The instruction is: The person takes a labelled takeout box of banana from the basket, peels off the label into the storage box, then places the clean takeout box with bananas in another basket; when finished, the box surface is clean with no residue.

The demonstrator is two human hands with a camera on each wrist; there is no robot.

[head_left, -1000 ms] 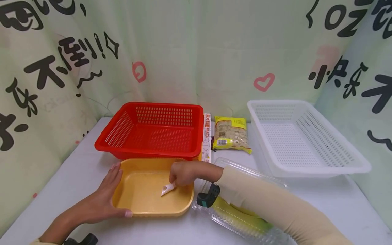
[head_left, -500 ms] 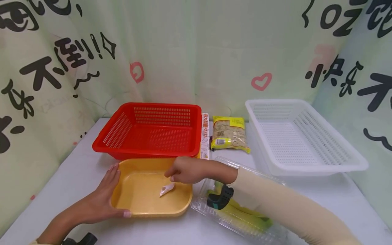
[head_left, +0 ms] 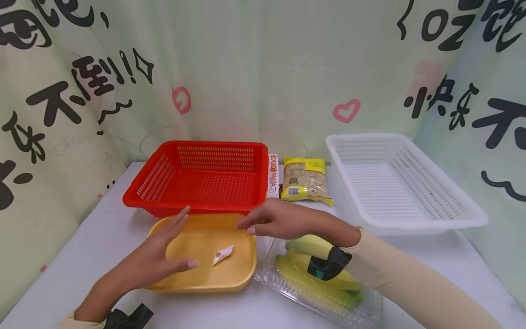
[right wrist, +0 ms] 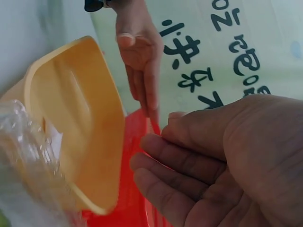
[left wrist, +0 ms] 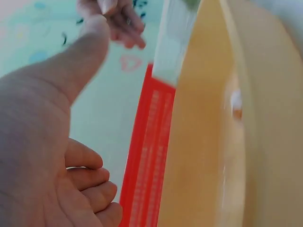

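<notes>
A yellow plastic tub [head_left: 193,244] sits at the front centre-left. Inside it, toward the right, lies a small whitish-pink wrapped packet [head_left: 223,254]. My left hand [head_left: 149,260] hovers over the tub's left side with thumb and fingers spread and nothing in them. Above the tub's far right corner is my right hand [head_left: 285,219], fingers loosely bent, also holding nothing. In the right wrist view, both the palm of my left hand [right wrist: 142,52] and the relaxed fingers of my right hand [right wrist: 213,165] show beside the tub [right wrist: 90,113].
Behind the tub stands a red slotted basket [head_left: 218,183]. Bananas [head_left: 308,288] in a clear plastic clamshell [head_left: 267,272] lie under my right forearm. Farther back are a pasta box [head_left: 273,176], a yellow-topped bag [head_left: 306,180] and a white basket [head_left: 394,187].
My right hand has let go of the packet, leaving it in the tub, and drawn up and right. My left hand has come off the tub's left rim and moved right.
</notes>
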